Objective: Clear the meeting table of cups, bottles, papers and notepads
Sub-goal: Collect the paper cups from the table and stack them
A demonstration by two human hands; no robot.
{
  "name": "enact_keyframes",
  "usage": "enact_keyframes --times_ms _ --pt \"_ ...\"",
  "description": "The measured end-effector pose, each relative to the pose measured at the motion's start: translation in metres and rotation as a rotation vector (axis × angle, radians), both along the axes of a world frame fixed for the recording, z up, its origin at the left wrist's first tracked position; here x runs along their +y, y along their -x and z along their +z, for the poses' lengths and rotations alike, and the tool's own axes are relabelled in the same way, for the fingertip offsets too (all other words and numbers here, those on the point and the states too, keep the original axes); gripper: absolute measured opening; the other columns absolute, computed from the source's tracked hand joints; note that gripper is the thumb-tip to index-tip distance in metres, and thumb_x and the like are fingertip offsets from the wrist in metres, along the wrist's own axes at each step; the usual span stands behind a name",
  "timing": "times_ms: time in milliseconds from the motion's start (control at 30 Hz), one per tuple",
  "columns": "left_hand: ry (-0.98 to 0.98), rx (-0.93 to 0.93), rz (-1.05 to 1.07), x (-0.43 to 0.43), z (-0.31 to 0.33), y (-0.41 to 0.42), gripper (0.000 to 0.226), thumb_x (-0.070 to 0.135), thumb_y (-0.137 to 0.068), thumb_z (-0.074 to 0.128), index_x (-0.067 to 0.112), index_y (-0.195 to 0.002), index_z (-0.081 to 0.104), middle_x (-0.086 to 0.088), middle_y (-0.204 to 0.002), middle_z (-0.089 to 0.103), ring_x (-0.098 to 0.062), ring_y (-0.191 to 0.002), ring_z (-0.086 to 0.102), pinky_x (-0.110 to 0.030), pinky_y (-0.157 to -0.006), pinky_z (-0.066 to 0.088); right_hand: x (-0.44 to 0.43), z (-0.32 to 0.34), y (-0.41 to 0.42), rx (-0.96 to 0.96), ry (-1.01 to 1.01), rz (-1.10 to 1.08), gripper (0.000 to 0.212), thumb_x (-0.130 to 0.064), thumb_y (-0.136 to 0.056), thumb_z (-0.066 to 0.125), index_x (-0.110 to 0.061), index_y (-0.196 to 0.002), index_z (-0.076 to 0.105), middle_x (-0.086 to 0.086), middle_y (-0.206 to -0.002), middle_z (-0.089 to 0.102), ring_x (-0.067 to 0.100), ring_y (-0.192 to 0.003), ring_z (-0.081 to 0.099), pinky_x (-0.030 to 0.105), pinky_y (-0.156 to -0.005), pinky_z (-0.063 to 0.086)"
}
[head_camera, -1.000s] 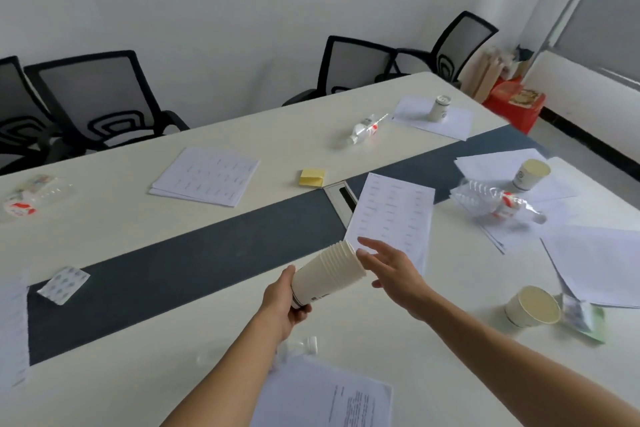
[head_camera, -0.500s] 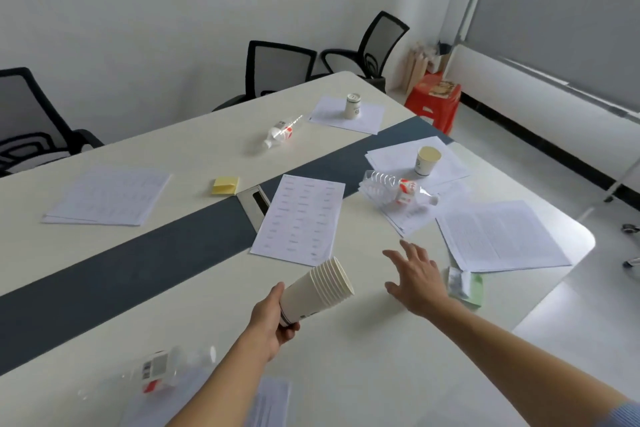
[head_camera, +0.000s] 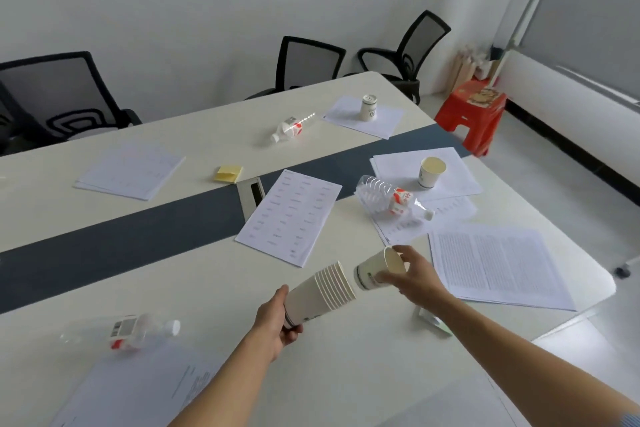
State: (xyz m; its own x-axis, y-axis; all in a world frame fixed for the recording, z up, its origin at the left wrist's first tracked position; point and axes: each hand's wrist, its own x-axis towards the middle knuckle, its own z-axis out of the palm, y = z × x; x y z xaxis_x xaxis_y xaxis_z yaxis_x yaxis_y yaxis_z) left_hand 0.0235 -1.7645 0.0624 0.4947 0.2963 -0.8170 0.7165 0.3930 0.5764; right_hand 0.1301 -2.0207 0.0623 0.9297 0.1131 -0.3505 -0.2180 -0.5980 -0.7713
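Nearest on the bench [head_camera: 346,374], a clear bottle [head_camera: 138,330] lies on its side at the corner of a paper sheet [head_camera: 145,388]. Being round and probably empty, it could roll off if the sheet is tugged first.

Above the bench, the left hand [head_camera: 277,317] is closed around the base of a tilted stack [head_camera: 320,295] of nested cups, mouths facing right. The right hand [head_camera: 410,276] pinches a single cup [head_camera: 375,270] by its wall, base aimed at the stack's mouth, just beside it but not yet in. The main risk, as I judge it, is here: if the cup goes in crooked, its base may catch the rim and push the stack out of a grip that holds only the bottom cup. The outer cups, held by friction alone, could slide off the tilted stack. Any dregs would spill onto the printed page [head_camera: 498,263] to the right.

Farther out, a crushed bottle [head_camera: 391,198] rests on loose papers [head_camera: 426,218], and an open cup [head_camera: 431,172] stands on another sheet [head_camera: 398,166]. Pulling either paper first would tip what sits on it. Beyond the dark strip [head_camera: 138,236] lie a yellow notepad [head_camera: 228,173], a third bottle [head_camera: 292,126] and a white can [head_camera: 369,107] on paper. With both hands full, that reach invites a dropped stack.
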Motion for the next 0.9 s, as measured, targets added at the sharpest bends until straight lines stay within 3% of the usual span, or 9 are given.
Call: enact_keyframes --times_ms 100,267,433,600,767,900 --pt "-0.013 -0.010 -0.010 -0.005 0.005 -0.015 0.035 0.039 -0.098 0.048 0.006 -0.094 0.061 -0.016 -0.071 0.062 -0.023 -0.048 0.049 -0.021 -0.039 0.034 -0.001 0.026 -0.014 -0.013 -0.229 0.022 0.062 -0.031 -0.076 0.082 -0.033 -0.129 0.050 0.002 -0.111 0.063 0.020 -0.088 0.068 0.025 -0.056 0.055" --pt "-0.020 -0.049 -0.041 -0.012 0.012 -0.055 0.033 0.038 -0.098 0.048 0.007 -0.096 0.060 -0.018 -0.076 0.062 -0.023 -0.049 0.048 -0.022 -0.041 0.034 0.000 0.040 -0.029 0.029 -0.338 0.076 0.061 -0.030 -0.079 0.080 -0.034 -0.133 0.050 0.001 -0.107 0.065 0.020 -0.092 0.068 0.024 -0.058 0.054" --pt "0.013 -0.089 -0.091 -0.029 0.017 -0.104 0.031 0.038 -0.097 0.051 0.008 -0.098 0.059 -0.019 -0.084 0.061 -0.024 -0.051 0.049 -0.023 -0.042 0.037 0.000 0.042 -0.054 0.055 -0.310 0.105 0.054 -0.044 -0.085 0.072 -0.033 -0.134 0.052 0.002 -0.112 0.067 0.020 -0.098 0.067 0.025 -0.061 0.053" --pt "0.027 -0.089 -0.130 -0.047 0.014 -0.143 0.030 0.036 -0.096 0.052 0.007 -0.093 0.060 -0.018 -0.080 0.061 -0.024 -0.050 0.050 -0.025 -0.044 0.038 -0.002 0.036 -0.078 0.049 -0.289 0.127 0.040 -0.052 -0.098 0.044 -0.037 -0.133 0.054 -0.001 -0.123 0.061 0.019 -0.108 0.061 0.020 -0.059 0.052" --pt "-0.012 -0.057 -0.172 -0.058 0.004 -0.170 0.032 0.035 -0.094 0.049 0.005 -0.096 0.061 -0.019 -0.078 0.061 -0.024 -0.047 0.049 -0.024 -0.043 0.037 -0.017 0.023 -0.107 0.112 -0.240 0.140 0.037 -0.050 -0.099 0.042 -0.039 -0.131 0.056 0.004 -0.115 0.065 0.025 -0.100 0.065 0.024 -0.058 0.051" --pt "0.007 -0.044 -0.150 -0.068 -0.005 -0.191 0.035 0.038 -0.097 0.048 0.005 -0.095 0.061 -0.020 -0.078 0.062 -0.023 -0.047 0.050 -0.023 -0.041 0.036 -0.036 0.011 -0.148 0.126 -0.138 0.231 0.043 -0.055 -0.096 0.042 -0.032 -0.128 0.058 0.001 -0.119 0.068 0.015 -0.094 0.067 0.027 -0.065 0.053"
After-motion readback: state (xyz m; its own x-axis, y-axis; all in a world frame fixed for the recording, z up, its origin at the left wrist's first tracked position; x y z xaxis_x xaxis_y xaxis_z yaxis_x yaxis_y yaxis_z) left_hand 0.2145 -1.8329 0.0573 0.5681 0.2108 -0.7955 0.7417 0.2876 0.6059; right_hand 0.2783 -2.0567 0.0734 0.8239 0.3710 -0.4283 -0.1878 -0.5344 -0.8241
